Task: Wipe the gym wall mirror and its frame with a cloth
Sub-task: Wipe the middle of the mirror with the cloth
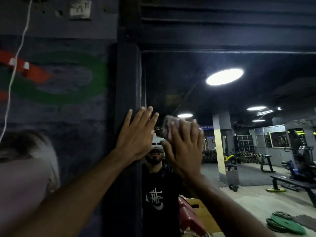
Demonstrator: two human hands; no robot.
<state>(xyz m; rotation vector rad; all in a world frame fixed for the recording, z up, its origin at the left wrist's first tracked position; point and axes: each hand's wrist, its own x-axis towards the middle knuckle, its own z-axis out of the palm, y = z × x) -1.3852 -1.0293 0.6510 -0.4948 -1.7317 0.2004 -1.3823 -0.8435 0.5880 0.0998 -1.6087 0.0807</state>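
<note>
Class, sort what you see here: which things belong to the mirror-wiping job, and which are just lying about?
Job: cloth, under the right hand; mirror; frame, touched by the left hand.
Lying about: white cable on the wall; green weight plates, bench and dumbbell, seen in the reflection.

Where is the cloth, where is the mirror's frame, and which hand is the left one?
cloth (168, 125): head view, on its bunched upper left part.
frame (128, 74): head view, on the dark upright strip at the mirror's left edge.
left hand (136, 135): head view, on the back of the hand.
</note>
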